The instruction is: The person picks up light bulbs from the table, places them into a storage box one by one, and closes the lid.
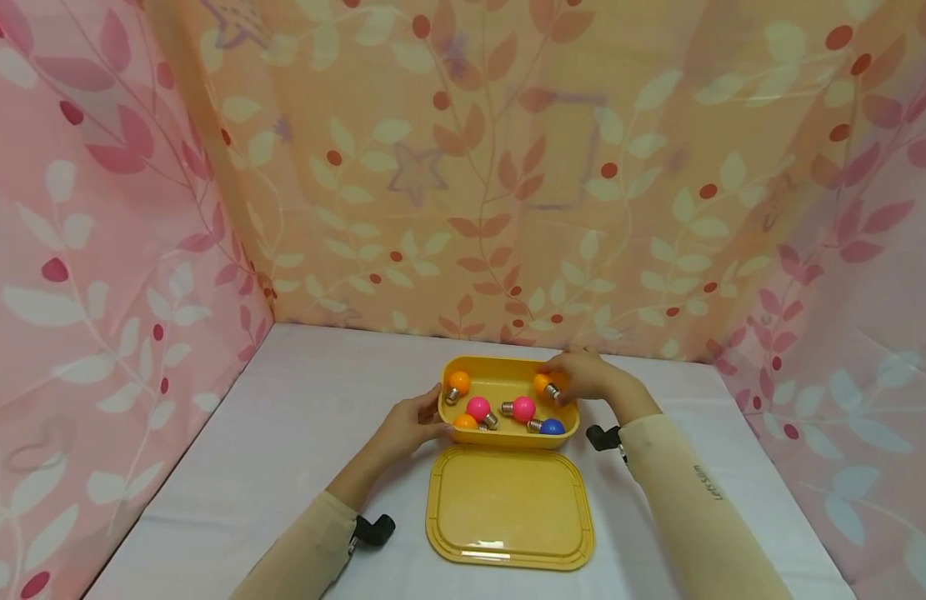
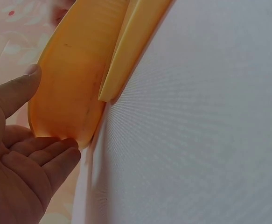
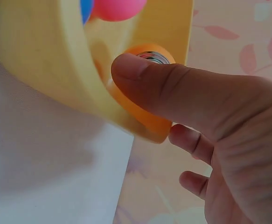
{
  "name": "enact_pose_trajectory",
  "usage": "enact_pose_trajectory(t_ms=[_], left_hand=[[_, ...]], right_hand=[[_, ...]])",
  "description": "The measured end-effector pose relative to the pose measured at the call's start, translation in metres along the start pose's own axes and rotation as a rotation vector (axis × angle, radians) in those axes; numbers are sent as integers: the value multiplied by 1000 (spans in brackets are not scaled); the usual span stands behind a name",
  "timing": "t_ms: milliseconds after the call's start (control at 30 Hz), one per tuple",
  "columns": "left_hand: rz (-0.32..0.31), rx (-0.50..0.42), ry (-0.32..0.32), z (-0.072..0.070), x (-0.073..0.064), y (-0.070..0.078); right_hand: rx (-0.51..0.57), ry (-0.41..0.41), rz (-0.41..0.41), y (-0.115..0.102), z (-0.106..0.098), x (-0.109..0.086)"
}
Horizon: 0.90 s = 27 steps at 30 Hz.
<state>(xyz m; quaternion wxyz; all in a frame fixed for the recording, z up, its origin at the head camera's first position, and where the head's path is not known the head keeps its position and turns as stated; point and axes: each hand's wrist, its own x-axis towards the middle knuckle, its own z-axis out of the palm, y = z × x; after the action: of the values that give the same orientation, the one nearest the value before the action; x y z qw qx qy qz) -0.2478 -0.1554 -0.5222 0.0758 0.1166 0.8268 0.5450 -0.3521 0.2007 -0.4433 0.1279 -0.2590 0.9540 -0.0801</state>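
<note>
A yellow plastic box point(image 1: 500, 367), lidless, holds several small toy light bulbs with silver screw bases. My left hand point(image 1: 406, 427) grips the box's left end, its thumb near the rim and its fingers against the wall in the left wrist view. At the other end my right hand point(image 1: 586, 377) grips the right back corner, thumb inside and fingers outside. An orange bulb point(image 1: 542, 382) lies by that thumb, which partly covers it in the right wrist view. Also in the box are a blue bulb point(image 1: 553, 427), two pink bulbs point(image 1: 523, 407) and two more orange bulbs point(image 1: 458, 382).
The yellow lid point(image 1: 510, 508) lies flat on the white-covered table point(image 1: 282, 467), just in front of the box. A flowered curtain point(image 1: 493, 167) rises behind the table, with pink patterned cloth point(image 1: 72, 275) at both sides.
</note>
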Motion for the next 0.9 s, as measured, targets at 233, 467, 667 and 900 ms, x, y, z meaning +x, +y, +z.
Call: enact_pose_trajectory(t_ms=[233, 467, 667, 900], left_hand=[[10, 15, 2, 0, 1, 1], [6, 31, 5, 0, 0, 3], [9, 25, -2, 0, -1, 2], [25, 23, -4, 0, -1, -1]], right_hand=[[2, 17, 15, 0, 2, -2], [35, 64, -9, -2, 2, -10], [52, 122, -59, -6, -1, -22], [51, 240, -108, -12, -1, -37]])
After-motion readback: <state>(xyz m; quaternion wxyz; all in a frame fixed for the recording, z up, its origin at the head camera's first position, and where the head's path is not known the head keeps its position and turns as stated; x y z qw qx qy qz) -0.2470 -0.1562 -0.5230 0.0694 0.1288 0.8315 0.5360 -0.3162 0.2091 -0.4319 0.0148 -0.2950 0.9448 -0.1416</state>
